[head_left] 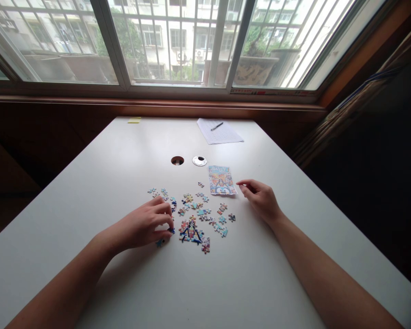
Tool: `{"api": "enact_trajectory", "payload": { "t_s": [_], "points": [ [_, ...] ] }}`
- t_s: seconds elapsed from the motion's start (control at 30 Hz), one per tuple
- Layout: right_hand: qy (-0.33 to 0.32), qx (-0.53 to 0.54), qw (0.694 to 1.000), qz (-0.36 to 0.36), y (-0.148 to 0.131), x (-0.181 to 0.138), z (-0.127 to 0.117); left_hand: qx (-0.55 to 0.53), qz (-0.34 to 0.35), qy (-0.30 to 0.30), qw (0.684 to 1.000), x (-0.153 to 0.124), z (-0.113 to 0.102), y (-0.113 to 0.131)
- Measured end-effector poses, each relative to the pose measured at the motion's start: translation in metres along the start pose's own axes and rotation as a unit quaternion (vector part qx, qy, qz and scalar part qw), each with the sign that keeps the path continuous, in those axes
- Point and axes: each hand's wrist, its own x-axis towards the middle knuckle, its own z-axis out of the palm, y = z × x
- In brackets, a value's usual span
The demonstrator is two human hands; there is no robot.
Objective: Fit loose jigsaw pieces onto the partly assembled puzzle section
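My left hand (150, 222) reaches in from the left, its thumb and fingers pinched on a dark blue puzzle piece (171, 230) that they partly hide. Under its thumb another blue piece (160, 242) shows. Just right of these lies a joined puzzle section (191, 232) with dark blue zigzag lines, and a mostly pink and brown piece (206, 245) at its lower right corner. My right hand (260, 197) holds nothing visible; its fingers are loosely bent and slightly apart, tips close to the right edge of a printed picture card (221, 180). Whether they touch it I cannot tell.
Several loose puzzle pieces (202, 212) are scattered beyond the joined section on the white table (140, 292). Farther back are a round hole (177, 161), a metal ring cover (199, 161), and paper sheets (222, 135) with a pen (217, 126). A window stands behind.
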Motion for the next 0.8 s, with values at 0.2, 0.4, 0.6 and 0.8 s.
{"api": "enact_trajectory", "payload": {
  "t_s": [0.2,0.4,0.6,0.8],
  "points": [
    [0.003,-0.002,1.0,-0.006,0.0002,0.0003,-0.0003,0.008,-0.002,0.004,1.0,0.0003,0.0029,-0.001],
    [0.002,-0.007,1.0,-0.007,0.0024,0.0001,-0.0002,0.003,0.004,0.015,1.0,-0.0002,0.0034,-0.0007],
    [0.001,-0.006,1.0,-0.005,0.0024,0.0005,-0.0005,0.012,-0.001,0.002,1.0,0.0008,0.0034,0.0],
    [0.001,-0.002,1.0,-0.002,0.0015,0.0006,-0.0002,0.019,0.005,0.005,1.0,0.0018,0.0037,0.0009]
  ]
}}
